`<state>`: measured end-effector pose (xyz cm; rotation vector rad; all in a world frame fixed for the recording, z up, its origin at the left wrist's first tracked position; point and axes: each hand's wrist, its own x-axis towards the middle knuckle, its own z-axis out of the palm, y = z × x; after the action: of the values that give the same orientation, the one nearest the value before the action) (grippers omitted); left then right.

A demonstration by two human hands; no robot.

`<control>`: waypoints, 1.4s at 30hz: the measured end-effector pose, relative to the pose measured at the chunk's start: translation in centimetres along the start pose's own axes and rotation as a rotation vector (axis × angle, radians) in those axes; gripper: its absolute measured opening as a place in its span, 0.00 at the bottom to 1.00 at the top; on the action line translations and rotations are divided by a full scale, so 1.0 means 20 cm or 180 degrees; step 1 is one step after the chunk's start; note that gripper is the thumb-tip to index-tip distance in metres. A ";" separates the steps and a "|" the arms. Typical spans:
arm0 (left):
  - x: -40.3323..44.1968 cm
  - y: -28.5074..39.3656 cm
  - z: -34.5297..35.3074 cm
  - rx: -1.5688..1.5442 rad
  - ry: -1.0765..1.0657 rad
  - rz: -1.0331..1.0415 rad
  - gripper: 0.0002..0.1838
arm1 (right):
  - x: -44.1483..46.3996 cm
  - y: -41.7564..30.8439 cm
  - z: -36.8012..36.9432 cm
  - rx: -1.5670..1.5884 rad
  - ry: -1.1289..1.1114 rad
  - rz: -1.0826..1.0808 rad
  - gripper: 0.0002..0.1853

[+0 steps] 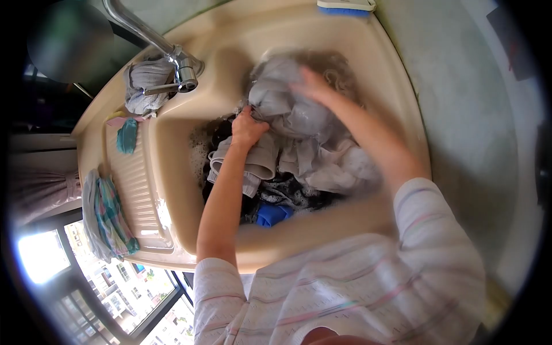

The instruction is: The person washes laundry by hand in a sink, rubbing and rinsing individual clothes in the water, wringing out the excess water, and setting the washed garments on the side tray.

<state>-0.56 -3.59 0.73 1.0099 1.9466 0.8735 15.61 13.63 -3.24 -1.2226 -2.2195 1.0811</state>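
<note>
Wet light-grey clothing (287, 106) lies bunched in the beige sink basin (175, 190), among dark soapy laundry (296, 190). My left hand (249, 127) is closed on an edge of this grey clothing, on its left side. Over the upper part of the same pile is my right hand (313, 86), blurred, with its fingers apart and nothing seen in them. A ribbed light garment (261, 158) lies rolled just below my left hand. Something blue (273, 214) shows at the basin's lower edge.
A chrome faucet (185, 75) rises at the basin's upper left, beside a grey cloth (144, 86). A teal cloth (126, 137) rests on the ribbed drainboard (132, 178), and a checked cloth (112, 215) hangs over its edge. At the top rim sits a blue-bristled brush (346, 8).
</note>
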 end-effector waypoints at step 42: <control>0.03 -0.05 0.15 -0.3363 -0.0324 -0.1398 0.43 | -0.15 0.09 0.19 -0.1556 -0.1043 -0.0223 0.23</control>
<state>1.33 -2.88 -1.71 0.0001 1.2233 1.3085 15.83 10.07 -6.85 -1.1999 -2.8771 0.7766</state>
